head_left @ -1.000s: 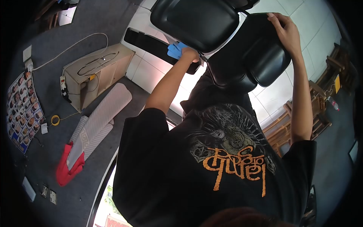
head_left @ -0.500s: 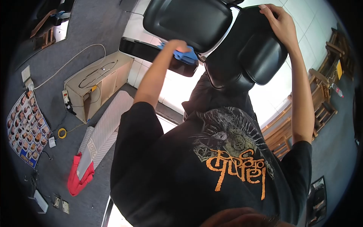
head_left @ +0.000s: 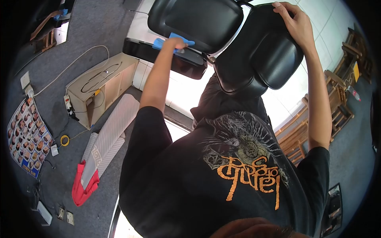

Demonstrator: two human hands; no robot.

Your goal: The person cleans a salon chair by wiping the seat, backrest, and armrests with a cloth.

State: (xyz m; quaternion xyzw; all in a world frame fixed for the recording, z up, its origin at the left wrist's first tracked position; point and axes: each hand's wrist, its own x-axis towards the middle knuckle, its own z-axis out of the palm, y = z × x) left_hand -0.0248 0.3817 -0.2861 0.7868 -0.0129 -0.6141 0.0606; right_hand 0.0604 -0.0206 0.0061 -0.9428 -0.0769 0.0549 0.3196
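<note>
A black padded chair shows its wide cushion at the top and a second padded section with a raised pad to the right. My left hand is closed on a blue cloth, over the glossy black armrest beside the wide cushion. Parts of the cloth stick out on both sides of the fingers. My right hand grips the upper right edge of the second section, thumb on the near face and the other fingers partly hidden.
On the left are a wooden cabinet with cables, a striped padded board with red cloth, and a poster. Wooden benches and a bottle are on the right. A mirror is at lower right.
My left hand has moved left along the armrest with the blue cloth, uncovering the armrest's right end. My right hand stays on the chair's edge. The view has shifted slightly.
</note>
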